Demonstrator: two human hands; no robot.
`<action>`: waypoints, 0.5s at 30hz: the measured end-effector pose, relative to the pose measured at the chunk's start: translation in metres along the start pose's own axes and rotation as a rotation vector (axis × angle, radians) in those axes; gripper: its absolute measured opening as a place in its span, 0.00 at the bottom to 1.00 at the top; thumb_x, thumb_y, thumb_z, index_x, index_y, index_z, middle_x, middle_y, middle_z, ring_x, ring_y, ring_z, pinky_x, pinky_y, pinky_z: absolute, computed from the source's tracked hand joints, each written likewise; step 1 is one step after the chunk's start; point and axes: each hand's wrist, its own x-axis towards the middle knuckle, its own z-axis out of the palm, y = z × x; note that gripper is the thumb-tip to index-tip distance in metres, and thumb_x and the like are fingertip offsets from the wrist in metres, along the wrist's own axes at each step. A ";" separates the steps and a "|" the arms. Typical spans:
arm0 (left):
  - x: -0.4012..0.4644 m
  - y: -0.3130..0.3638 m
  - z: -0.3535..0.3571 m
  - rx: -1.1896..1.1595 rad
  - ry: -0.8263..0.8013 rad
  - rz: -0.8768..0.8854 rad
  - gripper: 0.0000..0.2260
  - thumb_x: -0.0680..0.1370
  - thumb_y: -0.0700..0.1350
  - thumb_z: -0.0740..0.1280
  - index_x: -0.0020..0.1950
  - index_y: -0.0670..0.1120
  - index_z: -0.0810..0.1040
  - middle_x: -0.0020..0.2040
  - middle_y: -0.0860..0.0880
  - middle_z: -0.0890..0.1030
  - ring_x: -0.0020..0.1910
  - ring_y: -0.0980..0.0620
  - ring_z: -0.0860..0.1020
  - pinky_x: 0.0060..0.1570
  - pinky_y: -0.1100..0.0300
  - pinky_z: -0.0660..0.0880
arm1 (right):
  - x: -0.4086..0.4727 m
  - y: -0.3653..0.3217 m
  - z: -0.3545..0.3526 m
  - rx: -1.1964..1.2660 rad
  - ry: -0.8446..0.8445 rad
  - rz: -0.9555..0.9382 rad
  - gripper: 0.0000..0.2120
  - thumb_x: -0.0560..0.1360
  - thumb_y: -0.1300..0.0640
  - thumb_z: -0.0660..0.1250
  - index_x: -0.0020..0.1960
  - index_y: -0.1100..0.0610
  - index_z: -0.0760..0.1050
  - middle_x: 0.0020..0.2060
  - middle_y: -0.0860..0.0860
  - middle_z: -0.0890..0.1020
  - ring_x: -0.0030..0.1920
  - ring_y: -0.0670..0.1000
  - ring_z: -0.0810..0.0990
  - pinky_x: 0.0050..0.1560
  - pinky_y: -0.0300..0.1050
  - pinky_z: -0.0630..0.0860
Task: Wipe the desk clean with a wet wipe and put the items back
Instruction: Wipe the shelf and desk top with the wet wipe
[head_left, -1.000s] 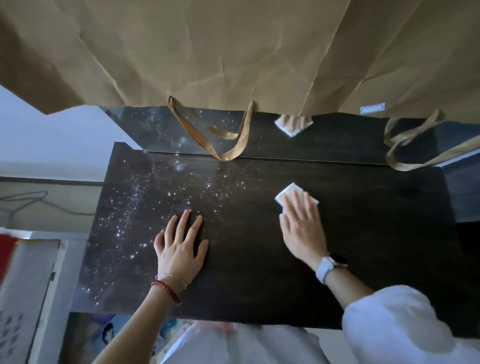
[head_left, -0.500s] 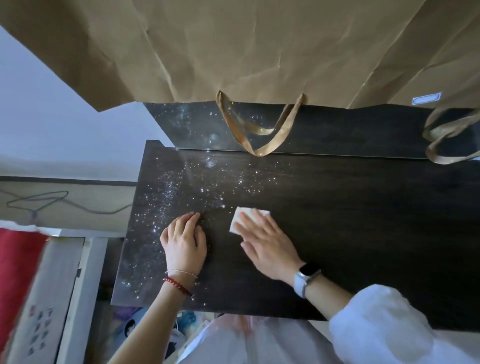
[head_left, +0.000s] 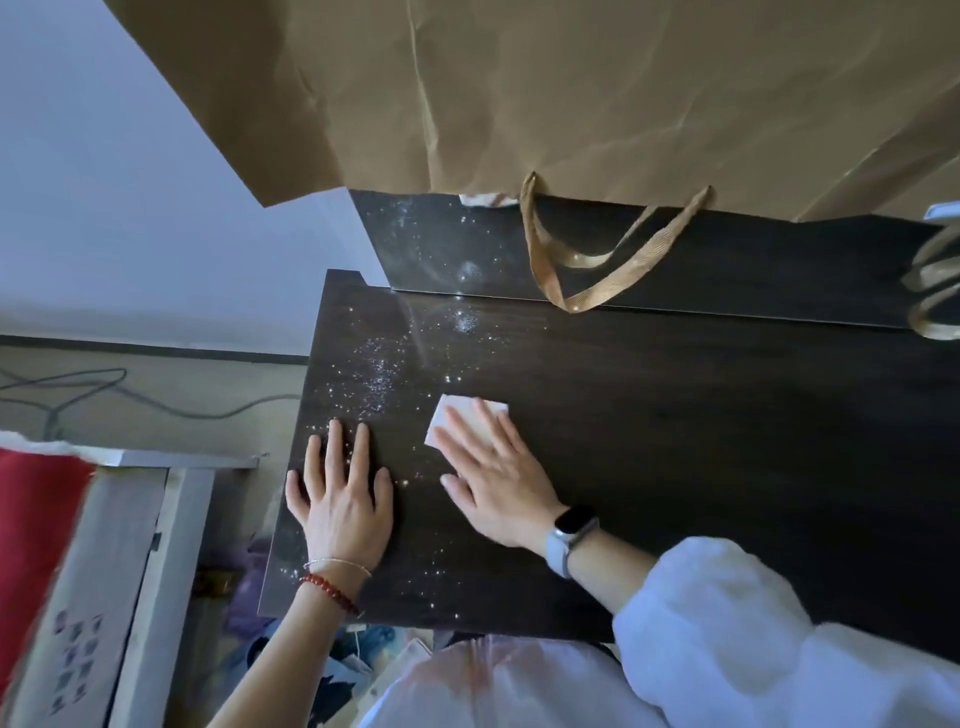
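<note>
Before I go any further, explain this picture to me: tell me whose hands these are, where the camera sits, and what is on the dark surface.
No machine here: a person works with two bare hands. The camera is worn on the person's head and looks forward and down, so the arms come in from the bottom edge.

The dark surface is a desk. Its left part is dotted with pale specks; the right part looks plain dark.

The left hand, with bracelets on its wrist, lies flat on the desk, fingers straight, holding nothing. The right hand, with a watch on its wrist, presses a white wipe flat against the desk under straight fingers, just right of the specks.

A big brown paper bag fills the top of the picture, its ribbon handle hanging down over the dark back panel.
</note>
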 end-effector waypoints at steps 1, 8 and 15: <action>0.000 -0.002 0.001 0.004 0.005 0.006 0.30 0.72 0.59 0.43 0.72 0.53 0.59 0.75 0.48 0.57 0.74 0.45 0.53 0.70 0.42 0.48 | -0.005 0.013 0.000 -0.024 -0.004 -0.016 0.22 0.76 0.49 0.52 0.67 0.54 0.66 0.69 0.53 0.69 0.70 0.62 0.63 0.69 0.56 0.54; 0.000 -0.004 0.001 -0.017 0.018 0.006 0.27 0.73 0.59 0.46 0.71 0.55 0.61 0.74 0.49 0.60 0.73 0.46 0.54 0.69 0.45 0.49 | 0.020 0.122 -0.039 -0.002 0.169 0.911 0.23 0.79 0.52 0.48 0.72 0.60 0.57 0.73 0.62 0.57 0.72 0.65 0.53 0.71 0.63 0.51; 0.002 -0.009 0.000 0.002 0.026 0.040 0.23 0.76 0.55 0.47 0.70 0.55 0.63 0.73 0.48 0.64 0.71 0.45 0.59 0.66 0.45 0.51 | 0.084 -0.011 0.000 0.025 0.065 0.252 0.19 0.76 0.51 0.51 0.65 0.54 0.63 0.69 0.56 0.65 0.70 0.61 0.59 0.69 0.61 0.57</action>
